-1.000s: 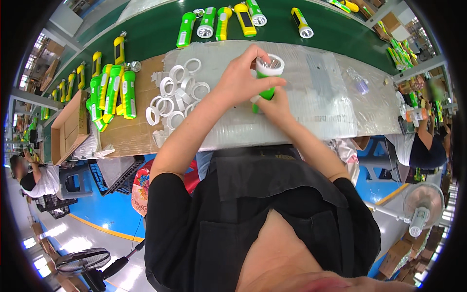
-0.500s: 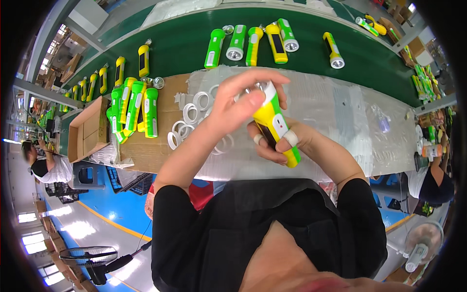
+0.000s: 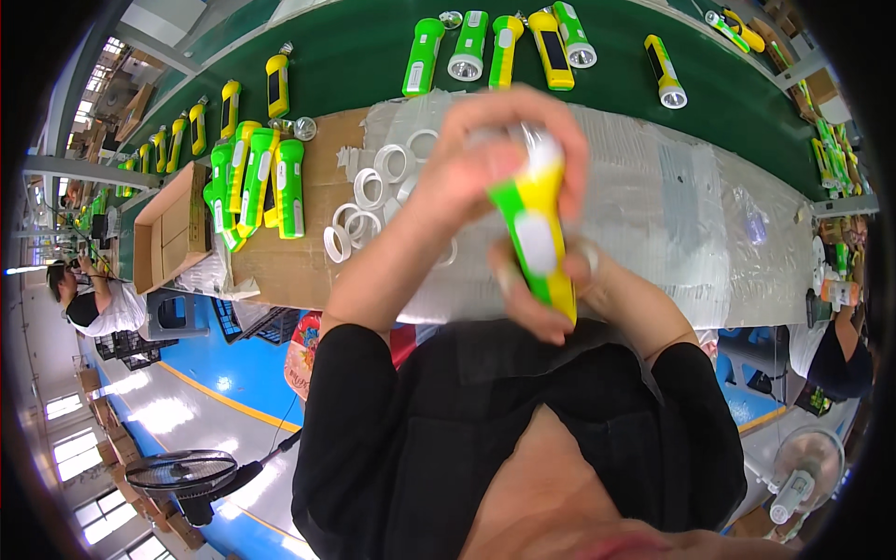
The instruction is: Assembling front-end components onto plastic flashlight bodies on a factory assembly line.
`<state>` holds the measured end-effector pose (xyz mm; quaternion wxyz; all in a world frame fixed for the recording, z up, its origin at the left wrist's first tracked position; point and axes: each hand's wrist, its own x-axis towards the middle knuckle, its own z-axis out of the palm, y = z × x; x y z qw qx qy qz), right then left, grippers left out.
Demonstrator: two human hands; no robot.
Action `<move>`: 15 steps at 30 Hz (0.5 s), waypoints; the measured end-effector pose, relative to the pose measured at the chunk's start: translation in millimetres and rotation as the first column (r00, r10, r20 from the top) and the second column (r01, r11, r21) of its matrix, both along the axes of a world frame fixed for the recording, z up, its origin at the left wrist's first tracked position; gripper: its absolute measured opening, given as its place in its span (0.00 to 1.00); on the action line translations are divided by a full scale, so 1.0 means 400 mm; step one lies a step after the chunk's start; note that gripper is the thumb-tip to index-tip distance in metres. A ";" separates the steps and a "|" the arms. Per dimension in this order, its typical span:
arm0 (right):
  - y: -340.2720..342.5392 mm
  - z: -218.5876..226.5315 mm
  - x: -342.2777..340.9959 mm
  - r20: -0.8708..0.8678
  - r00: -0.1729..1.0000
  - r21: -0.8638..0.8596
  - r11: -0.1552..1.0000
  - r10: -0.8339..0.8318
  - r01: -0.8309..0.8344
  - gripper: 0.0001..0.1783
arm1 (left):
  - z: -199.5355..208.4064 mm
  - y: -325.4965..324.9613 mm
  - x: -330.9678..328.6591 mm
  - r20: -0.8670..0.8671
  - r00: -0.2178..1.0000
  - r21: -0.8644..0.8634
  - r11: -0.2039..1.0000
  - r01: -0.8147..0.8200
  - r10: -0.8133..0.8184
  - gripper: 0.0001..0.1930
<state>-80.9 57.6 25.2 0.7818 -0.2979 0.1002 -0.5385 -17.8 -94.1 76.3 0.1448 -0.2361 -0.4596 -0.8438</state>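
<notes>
Above the work surface I hold a yellow and green flashlight (image 3: 537, 241) at a tilt, its white-rimmed head up and away from me. My left hand (image 3: 459, 166), blurred by motion, is closed around the head, thumb and fingers on opposite sides. Lower down, my right hand (image 3: 537, 313) grips the handle, with pale wraps on some fingers. A white oblong switch plate shows on the flashlight's side. Several loose white rings (image 3: 377, 166) lie to the left of my hands, partly covered by my left forearm.
A pile of flashlights (image 3: 254, 187) lies at left beside an open cardboard box (image 3: 168, 233). More flashlights (image 3: 551, 51) rest on the green belt (image 3: 364, 65) beyond. Plastic film covers the work surface (image 3: 644, 224). Other people sit far left and right; fans (image 3: 182, 471) stand behind.
The flashlight has turned in my hands: its white switch plate faces up where the dark panel showed before. My left hand has swung around the head. The view has shifted slightly.
</notes>
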 end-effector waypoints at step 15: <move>0.086 -0.029 0.053 -0.020 0.995 0.014 0.995 -0.096 0.097 0.19 | -0.016 0.090 0.023 -0.069 0.996 0.048 0.997 -0.057 0.060 0.20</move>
